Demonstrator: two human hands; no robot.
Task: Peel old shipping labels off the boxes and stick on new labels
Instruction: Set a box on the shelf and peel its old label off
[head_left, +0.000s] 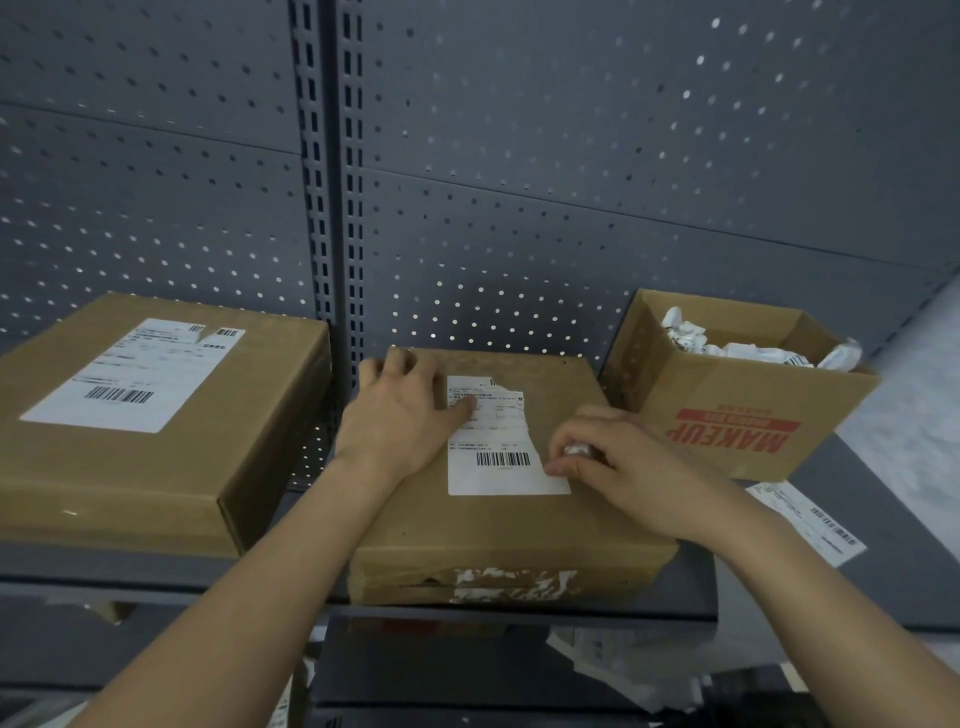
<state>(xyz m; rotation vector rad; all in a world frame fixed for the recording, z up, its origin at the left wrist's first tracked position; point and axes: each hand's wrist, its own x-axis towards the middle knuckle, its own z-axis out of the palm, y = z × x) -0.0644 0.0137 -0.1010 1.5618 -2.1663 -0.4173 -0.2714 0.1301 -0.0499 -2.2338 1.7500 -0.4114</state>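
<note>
**Peeling the middle box's label, half done**

Sitting at the frame's left, the large box (156, 415) kept its old label (132, 376) almost whole, one top notch torn. The middle box (511, 525), centre frame, showed a label (493, 447) ragged along its right side. The left hand (400, 415) lay flat, fingers spread, pinning it. The right hand (618, 467) pinched the label's lower right edge, clutching a peeled wad (575, 449). New labels seemingly remained unapplied.

Free room and obstacles on the shelf (810, 499). The middle box (498, 525) stands between a closed box (156, 467) at left, narrow gap between, and an open box (743, 410) at right, almost touching. The pegboard wall (519, 182) closes the rear. A loose label sheet (810, 519) lies on the bare shelf at front right.
</note>
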